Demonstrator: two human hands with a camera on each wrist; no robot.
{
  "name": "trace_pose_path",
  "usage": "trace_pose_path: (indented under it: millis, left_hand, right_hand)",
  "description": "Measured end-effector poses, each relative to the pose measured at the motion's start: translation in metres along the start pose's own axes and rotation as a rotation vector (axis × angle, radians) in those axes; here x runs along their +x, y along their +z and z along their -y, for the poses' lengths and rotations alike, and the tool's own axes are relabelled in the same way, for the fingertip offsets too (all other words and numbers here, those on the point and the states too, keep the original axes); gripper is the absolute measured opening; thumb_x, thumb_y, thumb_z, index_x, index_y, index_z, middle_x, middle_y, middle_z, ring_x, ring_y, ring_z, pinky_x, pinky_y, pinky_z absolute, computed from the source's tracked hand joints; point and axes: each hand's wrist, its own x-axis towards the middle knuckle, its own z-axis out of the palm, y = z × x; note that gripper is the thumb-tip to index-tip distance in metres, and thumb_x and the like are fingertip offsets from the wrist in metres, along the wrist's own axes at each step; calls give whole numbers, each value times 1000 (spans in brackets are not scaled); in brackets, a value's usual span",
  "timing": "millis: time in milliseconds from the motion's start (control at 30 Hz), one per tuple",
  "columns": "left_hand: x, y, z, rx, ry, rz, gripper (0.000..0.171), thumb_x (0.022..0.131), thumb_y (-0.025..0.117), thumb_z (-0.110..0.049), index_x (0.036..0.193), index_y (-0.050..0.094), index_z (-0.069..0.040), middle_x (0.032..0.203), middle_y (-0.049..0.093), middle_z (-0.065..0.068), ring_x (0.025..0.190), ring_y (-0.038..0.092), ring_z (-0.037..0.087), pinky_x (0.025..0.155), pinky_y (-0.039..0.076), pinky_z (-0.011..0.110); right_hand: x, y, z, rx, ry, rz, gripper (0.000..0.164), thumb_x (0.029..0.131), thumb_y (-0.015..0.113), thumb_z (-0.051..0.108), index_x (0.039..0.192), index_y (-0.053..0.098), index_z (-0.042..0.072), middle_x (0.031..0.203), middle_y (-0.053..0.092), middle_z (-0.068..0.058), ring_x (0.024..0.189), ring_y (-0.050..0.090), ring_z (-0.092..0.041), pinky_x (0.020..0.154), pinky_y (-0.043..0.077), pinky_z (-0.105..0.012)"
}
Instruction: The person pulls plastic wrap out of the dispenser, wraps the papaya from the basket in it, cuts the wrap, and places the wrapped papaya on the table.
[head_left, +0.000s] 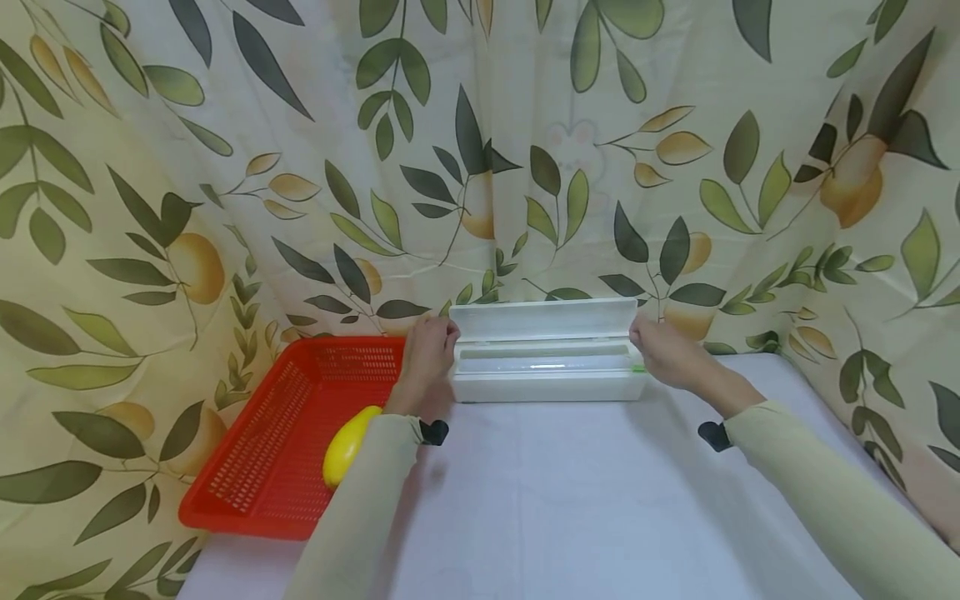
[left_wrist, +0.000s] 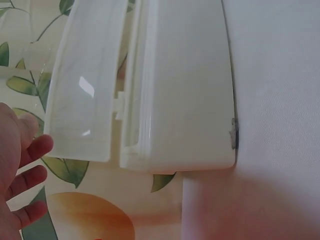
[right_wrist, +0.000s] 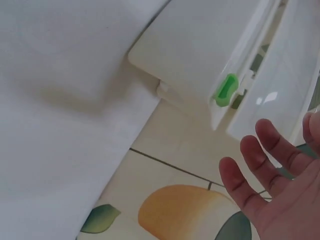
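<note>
A white cling film dispenser box (head_left: pixel 549 389) lies lengthwise across the table, its hinged lid (head_left: pixel 543 321) raised at the back. Inside shows a roll of clear film (head_left: pixel 540 364). A green slide cutter (right_wrist: pixel 226 90) sits at the box's right end. My left hand (head_left: pixel 427 354) pinches the lid's left edge between thumb and forefinger; its other fingers (left_wrist: pixel 31 180) are loosely bent. At the opposite end my right hand (head_left: pixel 667 354) holds the lid's right edge in the same manner, three fingers (right_wrist: pixel 257 155) spread below. The exact fingertip contact is partly hidden.
Left of the box stands a red plastic basket (head_left: pixel 273 442) with perforated walls. A yellow, mango-like fruit (head_left: pixel 347 450) lies in it, partly behind the left sleeve. A white cloth covers the table (head_left: pixel 540 500). A leaf-patterned curtain (head_left: pixel 525 167) hangs right behind the box.
</note>
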Motion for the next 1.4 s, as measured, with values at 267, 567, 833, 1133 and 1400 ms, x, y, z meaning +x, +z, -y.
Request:
trace_pose_path:
  millis: [267, 567, 833, 1133, 1400]
  left_hand:
    - [-2, -4, 0, -12, 13, -7, 10, 100, 67, -13, 103, 72, -5, 97, 71, 9, 98, 54, 28, 93, 45, 42]
    - [-1, -10, 2, 7, 34, -13, 10, 100, 67, -13, 104, 72, -6, 101, 71, 10, 103, 55, 30, 94, 44, 43]
    - [-1, -19, 0, 13, 79, -62, 11, 101, 66, -14, 101, 73, -6, 100, 72, 9, 102, 57, 32, 90, 46, 46]
    - [-1, -34, -6, -10, 85, -61, 14, 102, 65, -15, 105, 73, -4, 100, 73, 10, 106, 56, 31, 91, 43, 46]
    - [0, -49, -13, -8, 117, -96, 12, 101, 65, -13, 103, 72, -4, 100, 73, 10, 105, 57, 31, 91, 44, 45]
  right_hand:
    - [2, -3, 2, -43, -21, 1, 16, 101, 66, 9, 108, 55, 0, 93, 61, -10, 83, 56, -25, 73, 52, -39]
    - [2, -11, 4, -115, 12, -107, 11, 97, 65, 1, 108, 63, 0, 99, 63, -13, 91, 56, -30, 77, 53, -45]
    - [1, -20, 7, -135, -31, -206, 8, 97, 66, 1, 105, 64, 0, 100, 66, -15, 99, 57, -36, 81, 52, -51]
    - [0, -33, 14, -141, -39, -232, 12, 99, 66, 4, 110, 64, 0, 105, 66, -17, 98, 57, -36, 80, 52, -52]
    - [-2, -47, 19, -133, -53, -258, 10, 98, 65, 1, 107, 65, 0, 101, 66, -15, 94, 59, -33, 77, 53, -51]
